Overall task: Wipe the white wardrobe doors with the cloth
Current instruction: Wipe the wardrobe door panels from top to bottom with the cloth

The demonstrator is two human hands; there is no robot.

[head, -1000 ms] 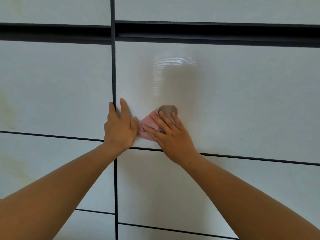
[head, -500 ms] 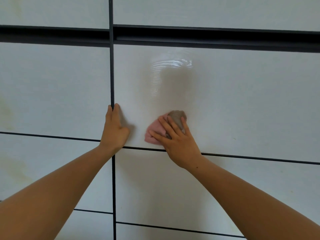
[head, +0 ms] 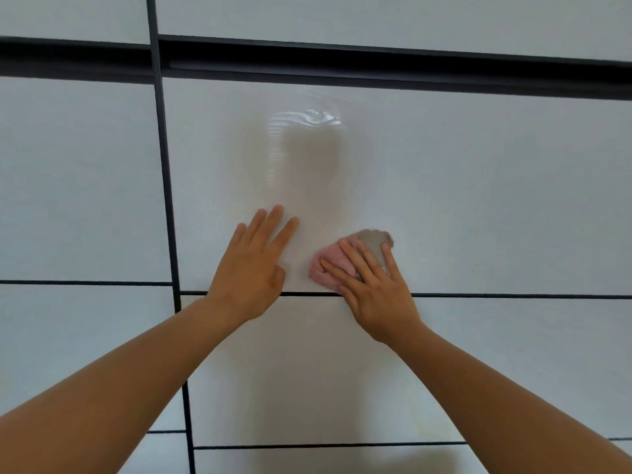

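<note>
Bunched pink-grey cloth slants up-right on the glossy white door; right hand presses it flat-fingered, left hand lies splayed on the door.

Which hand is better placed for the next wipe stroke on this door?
Right. The right hand presses the pink and grey cloth flat against the white wardrobe door; the left hand lies bare on the door beside it.
</note>
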